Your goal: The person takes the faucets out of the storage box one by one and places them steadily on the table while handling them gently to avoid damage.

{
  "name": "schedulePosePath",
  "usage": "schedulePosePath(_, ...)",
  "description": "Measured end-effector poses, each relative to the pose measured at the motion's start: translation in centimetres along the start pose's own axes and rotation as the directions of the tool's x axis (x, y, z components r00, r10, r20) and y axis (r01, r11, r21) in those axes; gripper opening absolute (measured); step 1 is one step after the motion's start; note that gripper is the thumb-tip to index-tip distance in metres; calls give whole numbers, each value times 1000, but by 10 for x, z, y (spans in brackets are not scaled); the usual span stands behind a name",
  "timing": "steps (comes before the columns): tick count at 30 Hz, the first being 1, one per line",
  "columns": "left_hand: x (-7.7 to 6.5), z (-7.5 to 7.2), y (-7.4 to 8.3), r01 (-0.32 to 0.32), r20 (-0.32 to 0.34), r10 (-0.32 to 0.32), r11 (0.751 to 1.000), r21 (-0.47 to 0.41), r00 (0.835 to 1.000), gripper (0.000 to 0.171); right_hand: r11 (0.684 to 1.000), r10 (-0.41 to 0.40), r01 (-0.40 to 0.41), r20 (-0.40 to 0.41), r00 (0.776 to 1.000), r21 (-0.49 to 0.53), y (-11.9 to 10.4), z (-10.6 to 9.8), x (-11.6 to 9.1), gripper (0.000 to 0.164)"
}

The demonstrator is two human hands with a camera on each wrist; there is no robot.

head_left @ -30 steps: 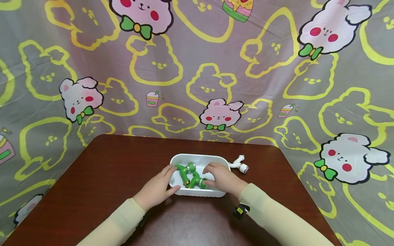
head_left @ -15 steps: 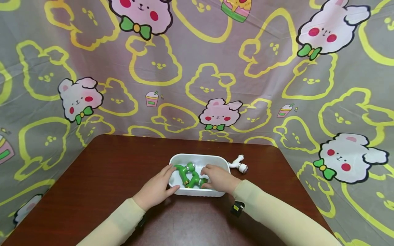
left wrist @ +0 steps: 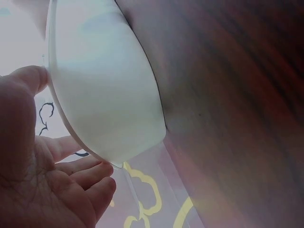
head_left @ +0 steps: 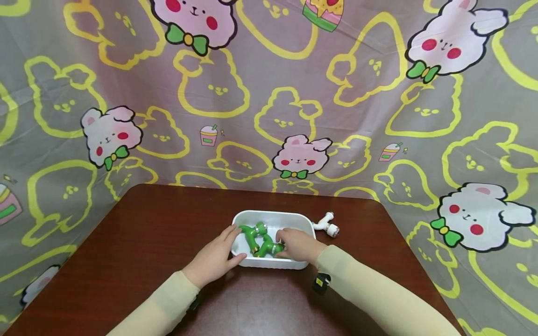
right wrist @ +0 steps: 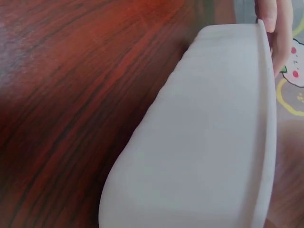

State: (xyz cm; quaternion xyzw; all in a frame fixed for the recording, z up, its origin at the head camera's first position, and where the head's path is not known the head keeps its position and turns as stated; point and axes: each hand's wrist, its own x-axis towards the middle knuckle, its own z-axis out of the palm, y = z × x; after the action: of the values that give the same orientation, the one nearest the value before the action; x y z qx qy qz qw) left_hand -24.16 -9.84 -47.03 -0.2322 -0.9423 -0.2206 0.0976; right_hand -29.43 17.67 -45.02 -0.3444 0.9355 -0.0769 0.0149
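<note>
A white plastic tray (head_left: 273, 264) stands on the table with two green faucets in it. My left hand (head_left: 215, 255) rests on the tray's left end, its fingers along the rim and its thumb by the front edge; the left wrist view shows the fingers (left wrist: 92, 173) touching the rim. Inside the tray, my right hand (head_left: 299, 245) has thumb and fingers curled about the right end of the nearer green faucet (head_left: 265, 246). The other green faucet (head_left: 251, 237) lies behind it to the left. In the right wrist view the tray's outer wall (right wrist: 190, 133) hides most of the right hand.
A white faucet (head_left: 325, 225) lies on the table just right of the tray. The dark brown wooden table (head_left: 168, 219) reaches back to a patterned cloth (head_left: 252, 93) hung behind and at both sides.
My right hand has moved slightly left, and its fingers have come in around the nearer green faucet's end. The left hand and tray stay where they were.
</note>
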Motion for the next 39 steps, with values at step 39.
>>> schedulePosePath(39,-1,1,-1,-1,-6,0,1000,-8,1000,71,984,76,-45,-179,981,174,3,5,-1,31)
